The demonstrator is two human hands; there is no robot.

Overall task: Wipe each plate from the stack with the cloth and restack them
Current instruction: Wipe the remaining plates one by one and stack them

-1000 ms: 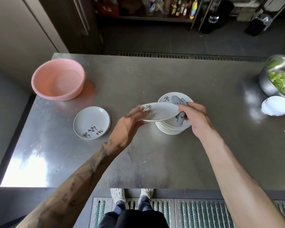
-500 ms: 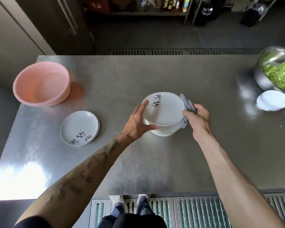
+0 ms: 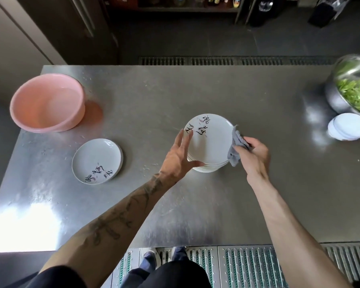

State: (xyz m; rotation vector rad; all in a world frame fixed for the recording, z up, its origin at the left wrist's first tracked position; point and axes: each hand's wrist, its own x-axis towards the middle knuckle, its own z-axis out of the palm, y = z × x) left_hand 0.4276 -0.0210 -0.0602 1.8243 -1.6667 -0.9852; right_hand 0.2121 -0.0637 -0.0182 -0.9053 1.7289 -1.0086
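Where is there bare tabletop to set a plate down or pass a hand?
Widest: the far strip between pink basin and steel bowl, and the near edge before the stack. Also the gap between single plate and stack. Crowded: far right corner, bowl beside small white dishes.

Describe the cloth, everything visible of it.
The cloth is a small grey rag, soft and nubbly like terry, crumpled into folds. The right hand grips it with fingers curled round it, so part is hidden. Its upper end sticks up against the right rim of the top plate. Its lower end hangs beside the stack.
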